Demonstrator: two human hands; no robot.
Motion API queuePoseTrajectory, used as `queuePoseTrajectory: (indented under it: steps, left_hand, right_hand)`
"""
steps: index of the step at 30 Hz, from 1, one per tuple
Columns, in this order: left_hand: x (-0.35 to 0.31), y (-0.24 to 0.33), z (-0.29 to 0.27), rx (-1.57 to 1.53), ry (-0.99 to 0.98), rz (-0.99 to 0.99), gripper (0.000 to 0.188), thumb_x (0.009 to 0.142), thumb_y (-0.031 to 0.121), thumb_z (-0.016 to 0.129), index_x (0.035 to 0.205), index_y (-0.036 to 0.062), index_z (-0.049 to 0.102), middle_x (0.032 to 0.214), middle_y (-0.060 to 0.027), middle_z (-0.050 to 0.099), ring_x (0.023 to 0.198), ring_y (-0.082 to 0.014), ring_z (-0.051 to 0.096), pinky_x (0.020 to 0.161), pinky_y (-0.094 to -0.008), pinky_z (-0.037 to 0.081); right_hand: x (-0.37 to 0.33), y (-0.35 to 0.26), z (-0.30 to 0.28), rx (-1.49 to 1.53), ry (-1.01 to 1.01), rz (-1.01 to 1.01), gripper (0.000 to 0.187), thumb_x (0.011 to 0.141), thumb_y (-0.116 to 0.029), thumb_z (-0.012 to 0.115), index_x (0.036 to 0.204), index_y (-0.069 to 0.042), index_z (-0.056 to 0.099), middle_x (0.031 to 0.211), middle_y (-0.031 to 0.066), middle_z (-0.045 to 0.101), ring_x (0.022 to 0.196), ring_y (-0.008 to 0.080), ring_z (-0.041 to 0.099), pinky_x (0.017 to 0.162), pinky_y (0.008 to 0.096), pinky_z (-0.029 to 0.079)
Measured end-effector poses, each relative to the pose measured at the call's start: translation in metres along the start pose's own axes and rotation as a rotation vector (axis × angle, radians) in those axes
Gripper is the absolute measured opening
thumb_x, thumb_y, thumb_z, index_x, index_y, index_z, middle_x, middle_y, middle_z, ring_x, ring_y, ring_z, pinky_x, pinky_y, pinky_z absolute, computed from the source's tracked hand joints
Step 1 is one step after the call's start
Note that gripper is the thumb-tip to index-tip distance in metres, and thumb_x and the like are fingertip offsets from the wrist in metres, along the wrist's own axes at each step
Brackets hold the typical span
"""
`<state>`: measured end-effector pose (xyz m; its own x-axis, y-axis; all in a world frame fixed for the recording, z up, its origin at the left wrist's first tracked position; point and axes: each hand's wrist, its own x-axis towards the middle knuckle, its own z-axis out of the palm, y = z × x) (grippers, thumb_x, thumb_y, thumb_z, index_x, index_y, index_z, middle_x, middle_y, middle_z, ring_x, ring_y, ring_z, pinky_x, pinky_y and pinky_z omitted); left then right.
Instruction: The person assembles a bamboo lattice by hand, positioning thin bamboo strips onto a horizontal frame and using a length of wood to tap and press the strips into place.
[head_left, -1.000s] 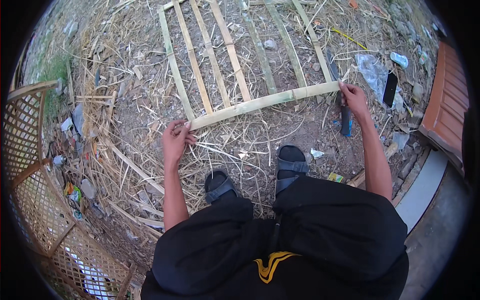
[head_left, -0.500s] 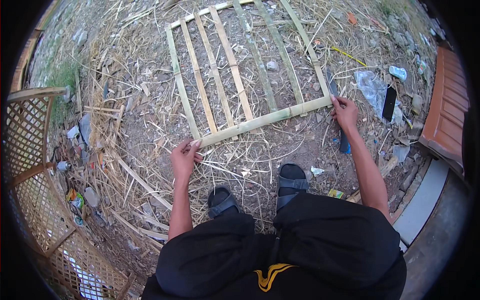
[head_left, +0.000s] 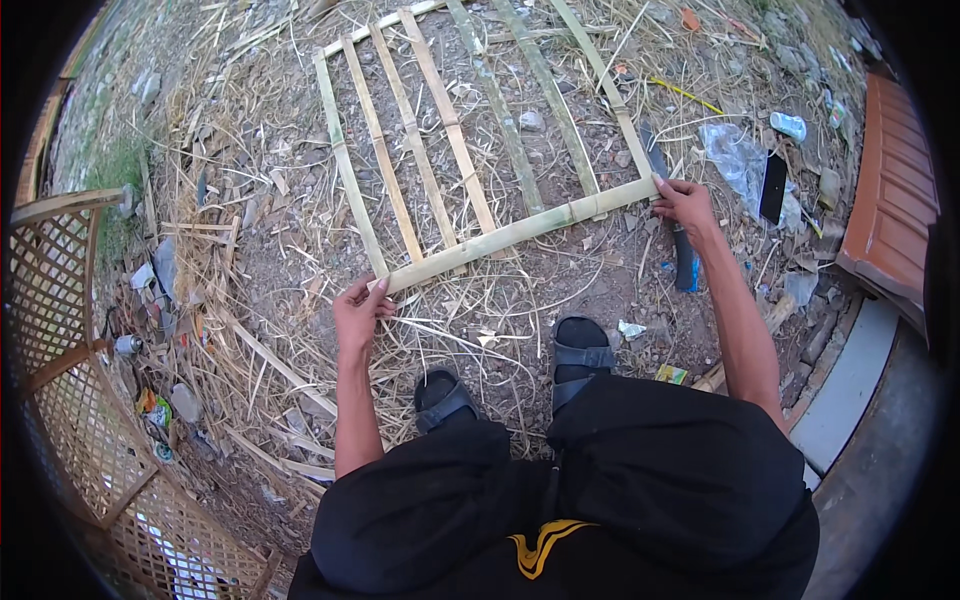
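Several bamboo slats (head_left: 440, 108) lie side by side on the ground, running away from me. Across their near ends lies a bamboo strip (head_left: 520, 231), and another strip (head_left: 385, 25) crosses their far ends. My left hand (head_left: 358, 312) pinches the left end of the near strip between thumb and fingers, by the corner with the leftmost slat. At the strip's right end, my right hand (head_left: 688, 210) pinches the corner by the rightmost slat. Just beside the right hand a long knife with a dark handle (head_left: 685, 262) lies on the ground, partly hidden by that hand.
Wooden lattice panels (head_left: 60, 300) stand at the left. To the right lie a clear plastic bag (head_left: 735, 160), a black flat object (head_left: 772, 187) and a yellow stick (head_left: 685, 95), near a brown ridged panel (head_left: 890, 180). Bamboo shavings (head_left: 270, 350) litter the ground around my sandalled feet.
The view has shifted slightly, so the bamboo frame sits a little further left and higher. Both hands keep hold of the near strip's ends.
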<state>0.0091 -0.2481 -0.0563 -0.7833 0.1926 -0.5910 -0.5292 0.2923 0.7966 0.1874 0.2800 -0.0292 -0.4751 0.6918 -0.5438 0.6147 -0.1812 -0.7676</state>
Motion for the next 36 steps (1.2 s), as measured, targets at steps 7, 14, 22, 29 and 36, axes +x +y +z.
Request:
queuePoseTrajectory:
  steps: [7, 14, 22, 29, 36]
  left_hand:
    - [-0.009, 0.0, 0.006, -0.258, -0.015, -0.063, 0.048, 0.1, 0.02, 0.064, 0.138, -0.0073, 0.051, 0.093, -0.0154, 0.07, 0.07, -0.0192, 0.072, 0.061, -0.0266, 0.059]
    - [-0.007, -0.003, 0.004, -0.325, -0.036, -0.043, 0.047, 0.101, 0.015, 0.062, 0.138, -0.009, 0.049, 0.099, -0.018, 0.07, 0.078, -0.024, 0.074, 0.064, -0.0271, 0.062]
    - [0.0, -0.01, -0.008, -0.488, -0.024, -0.113, 0.03, 0.097, 0.013, 0.066, 0.123, -0.002, 0.061, 0.093, -0.011, 0.072, 0.074, -0.0189, 0.073, 0.062, -0.0251, 0.063]
    - [-0.002, -0.008, 0.006, -0.283, 0.057, 0.009, 0.047, 0.094, 0.01, 0.071, 0.132, -0.0102, 0.052, 0.096, -0.0174, 0.072, 0.072, -0.0199, 0.072, 0.059, -0.0245, 0.059]
    - [-0.004, -0.008, 0.011, -0.172, 0.046, 0.059, 0.054, 0.095, 0.014, 0.07, 0.138, -0.0103, 0.047, 0.09, -0.0159, 0.072, 0.068, -0.0184, 0.072, 0.057, -0.0244, 0.057]
  right_hand:
    - [-0.007, 0.001, -0.013, 0.174, -0.075, 0.113, 0.037, 0.094, -0.021, 0.073, 0.117, 0.008, 0.066, 0.102, 0.0105, 0.07, 0.088, 0.0185, 0.07, 0.076, 0.0298, 0.062]
    - [-0.015, -0.005, -0.012, 0.263, -0.165, 0.12, 0.035, 0.096, -0.018, 0.069, 0.121, 0.006, 0.064, 0.11, 0.0145, 0.07, 0.095, 0.0221, 0.071, 0.087, 0.0308, 0.061]
    - [-0.011, -0.002, -0.024, 0.321, -0.283, 0.135, 0.034, 0.096, -0.017, 0.07, 0.121, 0.005, 0.064, 0.11, 0.0129, 0.071, 0.094, 0.0197, 0.072, 0.088, 0.0299, 0.061]
    - [-0.012, 0.0, -0.016, 0.236, -0.188, 0.127, 0.035, 0.095, -0.017, 0.07, 0.121, 0.005, 0.064, 0.108, 0.0126, 0.071, 0.091, 0.0195, 0.072, 0.085, 0.0293, 0.061]
    - [-0.006, 0.018, -0.004, 0.173, -0.146, 0.015, 0.039, 0.096, -0.017, 0.069, 0.126, 0.007, 0.061, 0.109, 0.0154, 0.07, 0.087, 0.0209, 0.073, 0.08, 0.0297, 0.062]
